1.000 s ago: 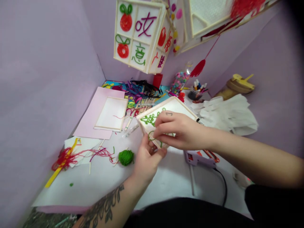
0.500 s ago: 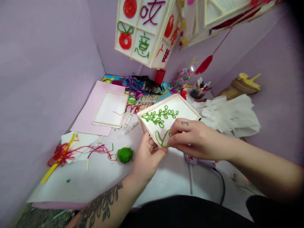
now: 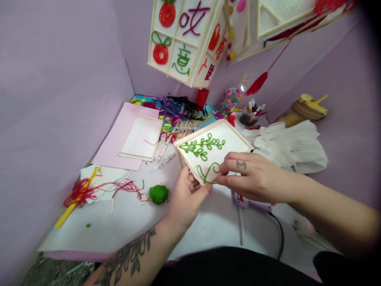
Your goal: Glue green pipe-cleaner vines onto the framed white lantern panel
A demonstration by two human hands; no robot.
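Note:
A white panel in a pale wooden frame [image 3: 235, 137] is tilted above the table, with my left hand [image 3: 188, 198] closed on its near left corner. Green yarn forms a leafy branch [image 3: 202, 146] on its surface. Closer to me, a second green yarn outline [image 3: 205, 173] curls over the panel. My right hand [image 3: 250, 174] pinches at the right end of that outline, its fingertips against the panel. A ball of green yarn [image 3: 158, 194] lies left of my left hand. Under my right hand, a light purple glue gun [image 3: 253, 204] is partly hidden.
Another framed white panel [image 3: 142, 137] rests on pink card [image 3: 119, 139] at the left. Red yarn [image 3: 79, 192] tangles around a yellow strip. A decorated lantern [image 3: 181, 39] hangs overhead. White paper [image 3: 294, 147], a marker cup [image 3: 251, 113] and a brown tumbler [image 3: 300, 110] stand at the right.
My right hand has shifted slightly right, showing more of the near yarn outline and its curled end. My left hand keeps its hold on the panel. The whole view has shifted a little.

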